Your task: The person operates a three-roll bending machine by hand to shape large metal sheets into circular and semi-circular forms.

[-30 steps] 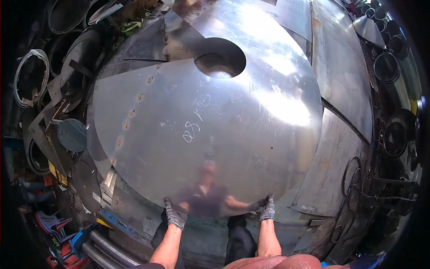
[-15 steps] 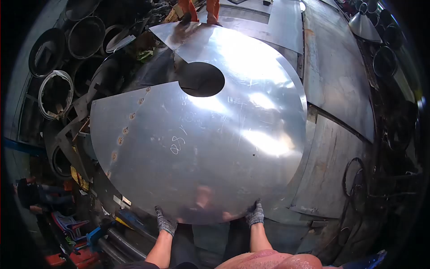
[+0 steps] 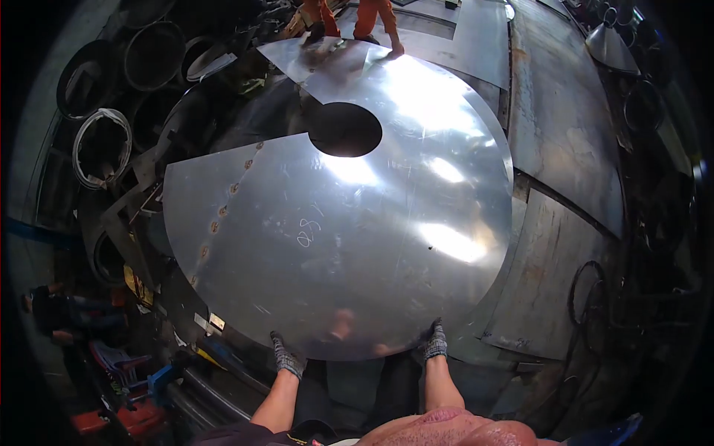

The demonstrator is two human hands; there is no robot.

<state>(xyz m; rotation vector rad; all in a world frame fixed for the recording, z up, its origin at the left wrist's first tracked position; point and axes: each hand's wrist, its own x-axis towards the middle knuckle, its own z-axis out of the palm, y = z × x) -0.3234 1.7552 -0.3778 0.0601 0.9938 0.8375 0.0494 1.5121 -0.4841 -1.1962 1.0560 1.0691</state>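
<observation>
left hand [image 3: 286, 355]: gloved, closed on near edge of metal sheet [image 3: 357, 238]
right hand [image 3: 434, 343]: gloved, gripping same edge
sheet: hole [image 3: 345, 129], "28" mark [image 3: 308, 233]

Grey speckled knit gloves on left hand [image 3: 286, 357] and right hand [image 3: 434, 343], bare forearms

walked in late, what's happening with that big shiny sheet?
A person grips the near rim of a large metal disc with both gloved hands, left hand and right hand set well apart. The disc has a round hole near its middle and a handwritten mark on its face. At the far edge a person in orange reaches down to it as well. Steel plates lie to the right.
</observation>
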